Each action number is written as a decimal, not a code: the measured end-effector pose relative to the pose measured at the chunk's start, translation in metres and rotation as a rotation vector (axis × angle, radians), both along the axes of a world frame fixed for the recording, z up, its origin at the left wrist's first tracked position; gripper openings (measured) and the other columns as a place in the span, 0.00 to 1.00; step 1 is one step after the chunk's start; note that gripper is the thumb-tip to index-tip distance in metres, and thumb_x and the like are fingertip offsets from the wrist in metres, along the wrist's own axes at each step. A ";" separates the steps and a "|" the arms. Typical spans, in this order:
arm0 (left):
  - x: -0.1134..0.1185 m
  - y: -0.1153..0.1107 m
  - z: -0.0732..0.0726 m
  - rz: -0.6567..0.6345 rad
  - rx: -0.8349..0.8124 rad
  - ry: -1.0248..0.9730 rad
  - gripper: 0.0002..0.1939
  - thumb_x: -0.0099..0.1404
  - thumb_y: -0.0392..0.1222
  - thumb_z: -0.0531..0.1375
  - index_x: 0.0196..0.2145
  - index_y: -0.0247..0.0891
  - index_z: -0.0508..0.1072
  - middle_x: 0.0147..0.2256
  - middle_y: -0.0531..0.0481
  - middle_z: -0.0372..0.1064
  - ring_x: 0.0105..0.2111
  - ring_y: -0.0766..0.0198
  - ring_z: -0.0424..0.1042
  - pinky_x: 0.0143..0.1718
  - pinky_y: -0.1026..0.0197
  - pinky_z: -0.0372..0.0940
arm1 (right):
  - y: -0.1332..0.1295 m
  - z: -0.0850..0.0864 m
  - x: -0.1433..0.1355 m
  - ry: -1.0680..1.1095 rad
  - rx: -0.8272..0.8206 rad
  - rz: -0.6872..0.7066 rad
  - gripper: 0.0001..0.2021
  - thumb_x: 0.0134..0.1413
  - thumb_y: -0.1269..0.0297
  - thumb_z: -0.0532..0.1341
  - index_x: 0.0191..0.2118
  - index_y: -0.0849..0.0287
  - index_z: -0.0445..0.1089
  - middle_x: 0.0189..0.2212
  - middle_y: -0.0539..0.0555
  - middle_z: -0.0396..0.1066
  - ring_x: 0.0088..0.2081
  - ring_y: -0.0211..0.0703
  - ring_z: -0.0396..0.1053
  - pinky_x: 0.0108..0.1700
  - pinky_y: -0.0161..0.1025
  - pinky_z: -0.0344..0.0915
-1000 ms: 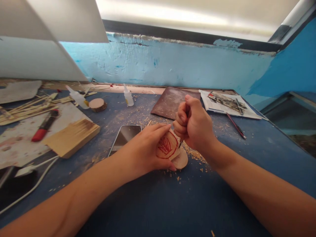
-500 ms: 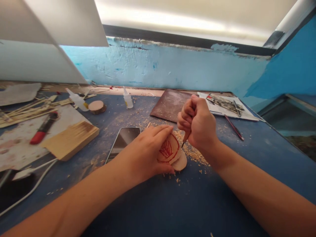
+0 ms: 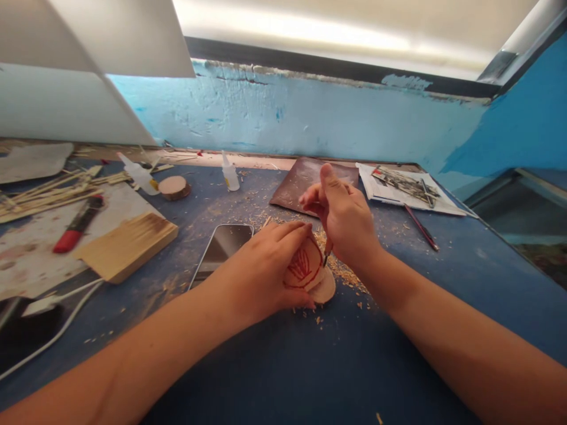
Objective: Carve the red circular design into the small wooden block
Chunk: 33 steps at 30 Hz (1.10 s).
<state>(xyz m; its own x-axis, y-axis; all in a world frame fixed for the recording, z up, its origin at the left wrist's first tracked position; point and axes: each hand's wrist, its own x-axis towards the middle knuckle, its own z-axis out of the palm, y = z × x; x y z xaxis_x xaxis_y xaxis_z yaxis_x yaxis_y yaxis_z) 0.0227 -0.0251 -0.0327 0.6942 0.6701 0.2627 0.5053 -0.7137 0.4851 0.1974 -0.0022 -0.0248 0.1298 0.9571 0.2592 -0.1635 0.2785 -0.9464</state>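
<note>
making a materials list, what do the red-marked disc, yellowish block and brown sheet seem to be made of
Red-marked disc: probably bare wood, matte; pale tan, much like the shavings nearby.
Yellowish block: apparently unvarnished wood; dark, grain-like streaks on its top.
Brown sheet: perhaps leather or abrasive paper; its dark, pale-smudged surface leaves that open.

The wall is pale blue with scuffs and uneven paint, turning deeper blue at right. Above it, a dark strip edges a glowing window, brightest in a band low down. A whitish panel covers the upper left. The blue tabletop meets the wall; beyond its right edge stands dark furniture, its kind unclear.
</note>
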 end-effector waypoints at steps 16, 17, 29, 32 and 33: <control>0.000 0.000 0.004 0.035 -0.003 0.039 0.54 0.49 0.51 0.83 0.69 0.34 0.69 0.70 0.31 0.68 0.69 0.34 0.68 0.73 0.35 0.64 | -0.007 0.014 0.000 0.097 0.050 -0.035 0.31 0.64 0.40 0.69 0.20 0.55 0.62 0.33 0.53 0.77 0.39 0.41 0.77 0.50 0.40 0.74; 0.000 -0.001 0.005 0.034 -0.001 0.043 0.54 0.49 0.51 0.83 0.68 0.33 0.70 0.70 0.30 0.68 0.69 0.33 0.68 0.73 0.35 0.64 | -0.007 0.012 -0.002 0.080 0.056 -0.042 0.31 0.64 0.39 0.68 0.20 0.55 0.63 0.32 0.53 0.77 0.39 0.41 0.77 0.49 0.40 0.74; 0.000 0.002 0.002 0.028 -0.030 -0.010 0.50 0.48 0.48 0.83 0.66 0.41 0.72 0.67 0.35 0.71 0.67 0.32 0.70 0.71 0.32 0.67 | -0.006 -0.006 0.002 0.008 -0.049 -0.001 0.28 0.66 0.40 0.67 0.22 0.56 0.71 0.35 0.55 0.80 0.41 0.43 0.76 0.52 0.42 0.71; -0.002 0.002 -0.001 0.048 -0.062 -0.009 0.53 0.49 0.53 0.82 0.69 0.44 0.69 0.70 0.36 0.68 0.69 0.32 0.68 0.72 0.31 0.65 | -0.009 0.005 0.002 0.062 0.025 -0.021 0.29 0.66 0.41 0.67 0.20 0.55 0.65 0.32 0.53 0.77 0.42 0.43 0.77 0.53 0.41 0.72; -0.002 0.002 -0.002 0.050 -0.071 -0.013 0.53 0.50 0.53 0.82 0.70 0.44 0.69 0.70 0.36 0.68 0.69 0.33 0.68 0.72 0.31 0.64 | -0.010 0.007 0.002 0.072 0.044 -0.027 0.29 0.67 0.42 0.67 0.20 0.54 0.64 0.30 0.52 0.75 0.42 0.43 0.77 0.53 0.41 0.72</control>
